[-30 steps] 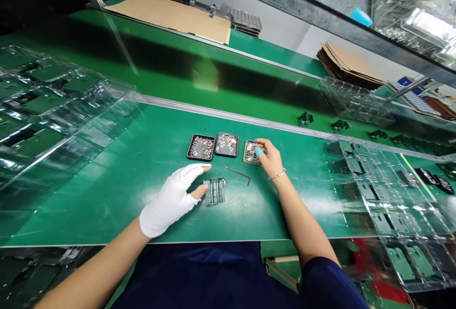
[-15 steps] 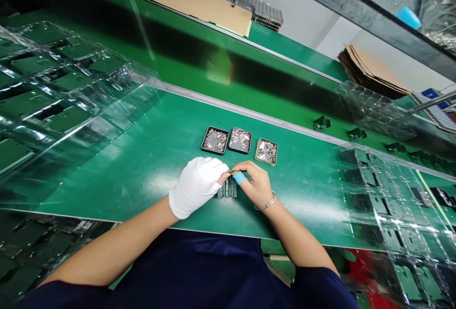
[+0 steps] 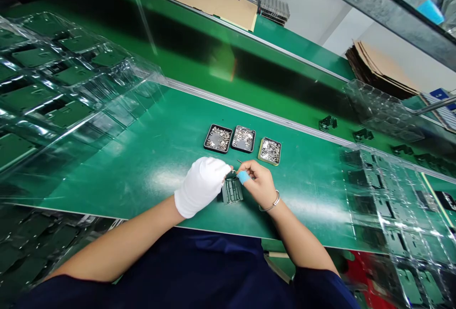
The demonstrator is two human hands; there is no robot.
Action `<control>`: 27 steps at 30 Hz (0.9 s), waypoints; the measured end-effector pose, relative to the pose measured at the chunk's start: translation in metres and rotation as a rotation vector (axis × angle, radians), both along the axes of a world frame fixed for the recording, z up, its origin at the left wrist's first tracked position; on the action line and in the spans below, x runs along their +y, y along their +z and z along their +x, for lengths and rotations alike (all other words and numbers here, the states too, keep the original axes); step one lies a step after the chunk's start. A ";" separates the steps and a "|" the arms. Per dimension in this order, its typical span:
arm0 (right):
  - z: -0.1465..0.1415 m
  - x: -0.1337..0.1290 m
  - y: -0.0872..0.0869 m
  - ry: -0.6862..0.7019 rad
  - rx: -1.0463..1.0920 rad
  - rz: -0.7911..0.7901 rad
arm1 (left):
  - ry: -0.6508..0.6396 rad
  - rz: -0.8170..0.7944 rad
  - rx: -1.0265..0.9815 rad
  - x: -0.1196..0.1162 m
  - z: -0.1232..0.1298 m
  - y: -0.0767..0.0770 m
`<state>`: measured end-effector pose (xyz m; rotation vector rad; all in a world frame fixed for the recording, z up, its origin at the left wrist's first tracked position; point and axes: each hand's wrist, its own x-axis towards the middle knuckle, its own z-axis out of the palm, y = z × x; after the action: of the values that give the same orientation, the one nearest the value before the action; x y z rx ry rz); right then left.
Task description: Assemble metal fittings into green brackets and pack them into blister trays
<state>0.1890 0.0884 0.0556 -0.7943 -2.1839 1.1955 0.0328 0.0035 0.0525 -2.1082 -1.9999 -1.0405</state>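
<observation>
My left hand (image 3: 203, 185), in a white glove with bare fingertips showing, is closed, its fingertips pinched together beside my right fingers. What they pinch is too small and hidden to make out. My right hand (image 3: 258, 183), with blue tape on a finger and a bracelet at the wrist, is closed on a thin metal tool (image 3: 240, 161) whose end sticks out above the fingers. Just below both hands is a green plastic housing (image 3: 233, 192) with parallel slots; the left glove partly covers it, and I cannot tell whether it is touched.
Three small trays of shiny metal pieces, a left one (image 3: 218, 138), a middle one (image 3: 243, 139) and a right one (image 3: 270, 151), lie beyond my hands. Clear plastic trays of green parts stand left (image 3: 67, 76) and right (image 3: 388, 214). A metal rail (image 3: 249, 106) crosses behind.
The view has shifted slightly. My hands have parted a little at the fingertips, and more of the green housing shows below them.
</observation>
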 end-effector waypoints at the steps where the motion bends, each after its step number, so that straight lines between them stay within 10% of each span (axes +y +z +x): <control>1: 0.000 0.000 0.001 0.010 0.021 -0.068 | 0.008 0.006 -0.028 -0.001 0.001 0.003; 8: 0.006 -0.009 0.003 -0.019 0.281 0.197 | -0.075 -0.214 -0.640 -0.002 0.007 0.026; 17: 0.001 -0.023 0.008 0.055 0.250 -0.541 | 0.091 0.231 0.123 0.005 0.003 0.022; 23: 0.034 0.060 -0.002 -0.357 -0.084 0.241 | 0.094 -0.071 -0.277 0.000 -0.005 0.018; 27: 0.045 0.084 -0.009 -0.345 -0.287 0.413 | 0.110 -0.131 -0.317 -0.004 -0.005 0.013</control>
<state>0.2344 0.1722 0.0465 -1.1489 -2.2815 0.4624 0.0280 -0.0006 0.0659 -1.9660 -2.3559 -1.3286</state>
